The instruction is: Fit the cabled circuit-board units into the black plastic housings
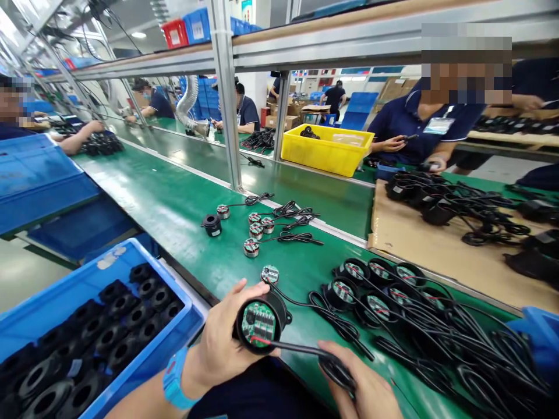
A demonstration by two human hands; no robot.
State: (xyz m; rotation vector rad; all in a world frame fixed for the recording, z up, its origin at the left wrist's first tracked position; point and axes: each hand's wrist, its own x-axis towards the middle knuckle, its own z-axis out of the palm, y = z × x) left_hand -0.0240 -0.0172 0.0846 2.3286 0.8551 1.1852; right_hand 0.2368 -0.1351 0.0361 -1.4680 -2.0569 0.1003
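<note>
1. Your left hand [218, 333], wearing a light-blue wristband [175, 378], has its grip closed round a black, round, cup-shaped housing [280, 304]. The housing is held above the near edge of the green-topped bench [183, 203], its open face tilted toward you.
2. Inside the housing: a green circuit board [265, 320], with red wire at its lower edge and a black cable running out to the right.
3. Your right hand [371, 387] has its grip closed on the bundled black cable [338, 372], just right of the housing.
4. Beyond your left hand, on the bench: one small round board-topped part [269, 274], its cable trailing right. Farther off, a cluster of silver-sided round parts [268, 226] with looped cables; near them, a separate black ring-shaped housing [213, 226].
5. Right of your hands: a group of black housings with green boards [378, 305], cables heaped alongside.
6. At your left: a blue plastic bin [186, 291] of black ring-shaped pieces [122, 305].
7. Across the bench: a yellow plastic bin [327, 156], a tan board [393, 233] bearing black cabled units [437, 203], and a co-worker in a dark-blue shirt [404, 125].
</note>
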